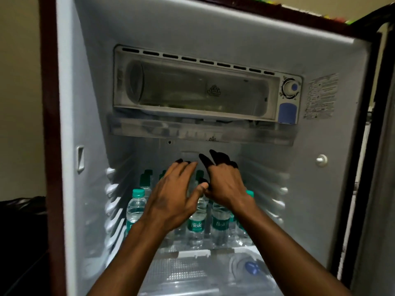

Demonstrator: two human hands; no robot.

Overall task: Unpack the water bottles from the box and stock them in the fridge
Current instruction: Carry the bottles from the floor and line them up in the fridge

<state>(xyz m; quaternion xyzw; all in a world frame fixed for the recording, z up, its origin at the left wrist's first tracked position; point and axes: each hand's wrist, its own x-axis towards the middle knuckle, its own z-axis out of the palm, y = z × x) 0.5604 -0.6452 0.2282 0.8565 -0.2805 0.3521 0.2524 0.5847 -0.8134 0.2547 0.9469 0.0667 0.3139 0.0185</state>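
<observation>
The fridge (89,103) stands open in front of me. Several clear water bottles (135,207) with teal caps and teal labels stand upright in rows on its lower shelf (192,252). Both my arms reach into the fridge above the bottles. My left hand (173,197) hovers over the middle rows with fingers spread and relaxed, holding nothing. My right hand (224,182) is beside it, fingers extended toward the back wall, its thumb near the left thumb. The hands hide the caps of the middle bottles. No box is in view.
A freezer compartment (196,86) with a thermostat dial (291,87) sits above the shelf area. A drip tray (201,130) hangs below it. Shelf rails line both side walls. A crisper cover (188,272) with a blue knob (252,268) lies below the bottles.
</observation>
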